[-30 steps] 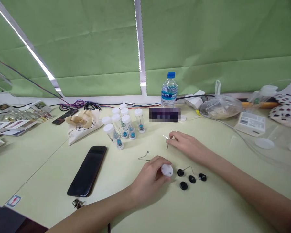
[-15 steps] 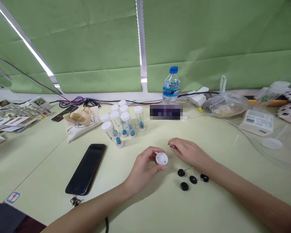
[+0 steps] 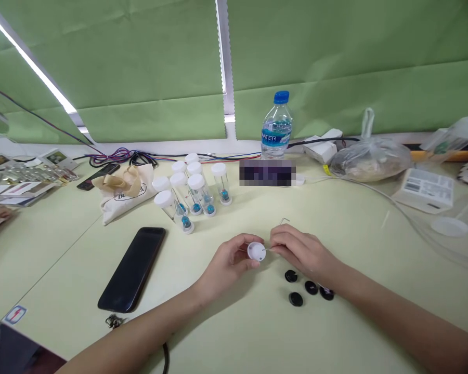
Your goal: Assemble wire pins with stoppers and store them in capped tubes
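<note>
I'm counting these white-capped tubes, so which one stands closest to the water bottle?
The rightmost tube, nearest the water bottle: it stands apart, with a gap between it and the other tubes to its left.

there are eight capped tubes [image 3: 196, 182], four black discs [image 3: 296, 299], two phones [image 3: 132, 270], one bottle [image 3: 276, 131], one cloth pouch [image 3: 129, 201] and one white cup [image 3: 252, 250].

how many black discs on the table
4: the farthest round black plastic-looking disc; the nearest disc; the middle disc, right of both; and the rightmost disc, beside the right forearm, which may hide more.
</note>
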Demonstrator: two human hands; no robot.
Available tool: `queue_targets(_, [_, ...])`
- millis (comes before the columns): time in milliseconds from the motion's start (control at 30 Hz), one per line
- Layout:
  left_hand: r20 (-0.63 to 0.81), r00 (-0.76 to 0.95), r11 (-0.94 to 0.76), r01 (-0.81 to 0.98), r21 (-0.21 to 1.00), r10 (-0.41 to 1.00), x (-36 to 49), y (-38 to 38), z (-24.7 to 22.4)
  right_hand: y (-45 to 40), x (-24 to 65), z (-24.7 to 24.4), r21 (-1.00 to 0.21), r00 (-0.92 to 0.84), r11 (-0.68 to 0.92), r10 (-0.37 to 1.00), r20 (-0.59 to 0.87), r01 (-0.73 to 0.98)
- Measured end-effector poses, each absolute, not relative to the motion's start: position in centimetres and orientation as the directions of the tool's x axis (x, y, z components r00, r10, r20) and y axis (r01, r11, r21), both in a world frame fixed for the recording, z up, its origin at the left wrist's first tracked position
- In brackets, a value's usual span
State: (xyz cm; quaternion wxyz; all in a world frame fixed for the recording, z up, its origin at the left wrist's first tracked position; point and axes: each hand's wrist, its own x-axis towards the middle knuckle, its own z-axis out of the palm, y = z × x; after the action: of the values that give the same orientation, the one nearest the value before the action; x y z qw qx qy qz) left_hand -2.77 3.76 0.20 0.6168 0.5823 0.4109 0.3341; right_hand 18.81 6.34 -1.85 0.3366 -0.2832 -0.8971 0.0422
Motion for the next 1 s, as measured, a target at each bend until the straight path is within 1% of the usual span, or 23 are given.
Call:
queue_targets(133, [-0.148, 0.466, 0.155, 0.024, 0.988, 0.873, -2.73, 3.75, 0.01, 6.50, 19.01, -2.55, -0.223, -0.642, 0.864, 0.488, 0.591, 0.452])
queue_targets(433, [-0.193, 0.487, 0.197, 0.043, 0.979, 0.852, -2.56, 3.78, -0.08, 6.18, 19.24, -2.11, -0.075, -0.727, 0.892, 0.409, 0.552, 0.445])
queue_targets(600, [-0.205, 0.497, 0.212, 0.044, 0.976, 0.843, -2.40, 3.63, -0.01, 6.11, 19.58, -2.18, -0.128, -0.718, 0.887, 0.438, 0.542, 0.444])
queue_targets(700, [-0.200, 0.505, 0.204, 0.049, 0.978, 0.840, -2.29, 3.52, -0.11, 6.01, 19.76, -2.45, -0.137, -0.718, 0.883, 0.448, 0.533, 0.449])
queue_targets(900, [-0.178, 0.523, 0.158, 0.083, 0.984, 0.834, -2.29, 3.46, -0.44, 6.11, 19.32, -2.39, -0.140, -0.686, 0.898, 0.412, 0.599, 0.417])
queue_targets(1000, [-0.163, 0.529, 0.136, 0.089, 0.987, 0.833, -2.25, 3.39, -0.43, 6.25, 19.14, -2.31, -0.145, -0.692, 0.912, 0.388, 0.609, 0.384])
